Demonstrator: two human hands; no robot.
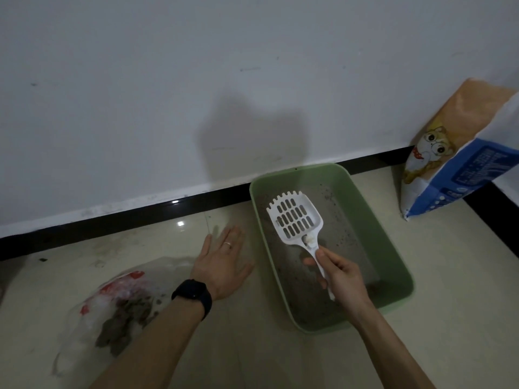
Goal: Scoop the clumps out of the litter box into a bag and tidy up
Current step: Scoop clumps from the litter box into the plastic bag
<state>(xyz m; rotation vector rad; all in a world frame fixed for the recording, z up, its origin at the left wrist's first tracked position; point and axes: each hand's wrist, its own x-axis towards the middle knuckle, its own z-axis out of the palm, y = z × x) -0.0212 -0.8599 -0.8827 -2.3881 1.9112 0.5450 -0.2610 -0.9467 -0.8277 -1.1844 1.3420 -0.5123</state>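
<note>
A green litter box (391,248) sits on the tiled floor by the wall, with only a thin grey residue and a few specks inside. My right hand (341,279) grips the handle of a white slotted scoop (295,219), held above the box; a small white lump clings near the scoop's neck. My left hand (222,262) hovers flat with fingers spread, to the left of the box, holding nothing. A clear plastic bag with red print (112,307) lies on the floor at the left, with several dark clumps inside.
A bag of cat litter (455,161), blue and orange with a cartoon cat, leans in the right corner. A black skirting board (112,220) runs along the white wall. A dark watch is on my left wrist.
</note>
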